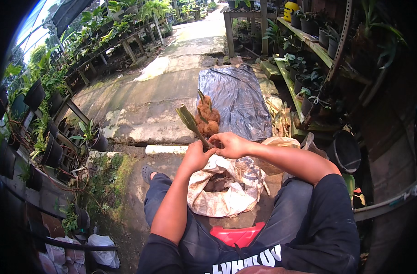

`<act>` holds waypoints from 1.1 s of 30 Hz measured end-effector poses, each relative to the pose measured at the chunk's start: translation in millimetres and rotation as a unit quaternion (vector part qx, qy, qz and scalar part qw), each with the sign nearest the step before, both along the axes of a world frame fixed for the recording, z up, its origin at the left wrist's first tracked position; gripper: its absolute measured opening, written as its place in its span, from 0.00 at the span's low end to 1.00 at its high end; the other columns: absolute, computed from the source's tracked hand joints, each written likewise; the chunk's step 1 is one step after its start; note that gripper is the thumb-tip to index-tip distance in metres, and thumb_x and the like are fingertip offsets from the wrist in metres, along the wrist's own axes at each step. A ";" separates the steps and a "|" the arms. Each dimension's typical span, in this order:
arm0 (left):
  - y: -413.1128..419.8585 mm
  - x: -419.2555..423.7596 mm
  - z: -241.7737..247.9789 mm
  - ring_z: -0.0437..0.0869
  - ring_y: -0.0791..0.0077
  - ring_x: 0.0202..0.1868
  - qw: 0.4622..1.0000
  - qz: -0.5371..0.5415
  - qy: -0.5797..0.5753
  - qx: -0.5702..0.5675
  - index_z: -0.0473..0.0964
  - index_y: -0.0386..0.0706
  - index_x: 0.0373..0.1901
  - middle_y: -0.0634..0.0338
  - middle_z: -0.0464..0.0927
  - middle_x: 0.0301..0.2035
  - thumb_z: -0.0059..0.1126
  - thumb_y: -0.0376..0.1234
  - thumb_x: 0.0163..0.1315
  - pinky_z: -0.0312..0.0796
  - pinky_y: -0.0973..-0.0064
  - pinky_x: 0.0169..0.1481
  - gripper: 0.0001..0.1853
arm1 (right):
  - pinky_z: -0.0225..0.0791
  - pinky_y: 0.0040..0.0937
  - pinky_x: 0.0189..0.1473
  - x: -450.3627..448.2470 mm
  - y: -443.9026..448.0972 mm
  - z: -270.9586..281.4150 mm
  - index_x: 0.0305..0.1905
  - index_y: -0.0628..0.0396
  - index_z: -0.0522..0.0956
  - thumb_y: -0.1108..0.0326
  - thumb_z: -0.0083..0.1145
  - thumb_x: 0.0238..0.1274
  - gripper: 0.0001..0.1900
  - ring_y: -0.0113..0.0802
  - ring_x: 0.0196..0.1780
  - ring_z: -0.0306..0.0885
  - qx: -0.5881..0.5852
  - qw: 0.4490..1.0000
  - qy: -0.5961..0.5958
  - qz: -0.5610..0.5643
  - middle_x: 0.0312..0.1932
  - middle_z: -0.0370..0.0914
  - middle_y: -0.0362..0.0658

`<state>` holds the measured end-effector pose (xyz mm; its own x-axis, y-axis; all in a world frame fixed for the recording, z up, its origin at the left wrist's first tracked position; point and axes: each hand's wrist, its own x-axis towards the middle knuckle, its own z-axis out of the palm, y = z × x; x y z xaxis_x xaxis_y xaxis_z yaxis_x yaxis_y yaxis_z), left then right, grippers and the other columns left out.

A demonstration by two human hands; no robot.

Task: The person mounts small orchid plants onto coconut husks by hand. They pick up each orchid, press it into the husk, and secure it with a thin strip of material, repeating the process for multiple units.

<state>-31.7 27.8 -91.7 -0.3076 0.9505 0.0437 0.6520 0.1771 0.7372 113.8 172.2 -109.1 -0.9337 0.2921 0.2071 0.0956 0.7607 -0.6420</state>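
My left hand [197, 156] grips the lower part of a thick green plant cutting [188, 120] with a cut-off top. The cutting leans up and to the left. My right hand [231, 145] meets the left one at the cutting's base, fingers and thumb pinched there; the base itself is mostly hidden by the fingers. Below both hands, between my legs, stands a white woven sack [225, 202] with its rim rolled down and dark brown material [217, 184] inside. Just beyond my hands, several cuttings wrapped in brown fibre balls [208, 118] stand grouped together.
A black plastic sheet [234, 99] lies on the concrete floor [153, 102] ahead. A white pipe-like rod [165, 149] lies left of my hands. Potted plants line wooden benches on both sides, with a yellow container [290, 11] at upper right. A red stool [237, 234] shows beneath me.
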 end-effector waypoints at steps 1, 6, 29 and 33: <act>-3.6 3.9 8.5 0.88 0.56 0.47 0.998 0.000 0.065 -0.010 0.80 0.30 0.50 0.43 0.86 0.44 0.73 0.43 0.61 0.77 0.62 0.53 0.26 | 0.76 0.39 0.51 -0.9 1.0 -1.5 0.60 0.62 0.78 0.65 0.66 0.61 0.24 0.40 0.48 0.85 -0.059 0.998 0.010 0.005 0.45 0.86 0.52; -4.8 1.9 12.5 0.90 0.55 0.41 0.997 -0.012 0.049 -0.059 0.83 0.33 0.50 0.44 0.87 0.39 0.75 0.43 0.57 0.78 0.62 0.48 0.26 | 0.75 0.32 0.48 -6.1 -0.6 8.5 0.56 0.61 0.80 0.65 0.65 0.67 0.17 0.27 0.44 0.79 -0.216 0.976 0.022 0.034 0.40 0.84 0.42; 11.6 16.8 -0.3 0.87 0.76 0.39 0.921 0.089 -0.293 0.242 0.82 0.32 0.46 0.58 0.88 0.35 0.59 0.35 0.73 0.76 0.74 0.46 0.13 | 0.76 0.44 0.37 7.9 -21.1 45.3 0.43 0.62 0.82 0.56 0.62 0.72 0.17 0.47 0.31 0.83 0.063 0.986 0.034 -0.148 0.30 0.82 0.48; 11.8 4.6 2.7 0.87 0.67 0.47 0.850 0.135 -0.491 0.134 0.80 0.36 0.52 0.53 0.86 0.45 0.56 0.40 0.73 0.75 0.66 0.55 0.17 | 0.73 0.44 0.46 6.6 -10.0 55.8 0.45 0.57 0.79 0.59 0.66 0.64 0.13 0.47 0.43 0.81 0.345 0.904 0.242 -0.067 0.36 0.79 0.46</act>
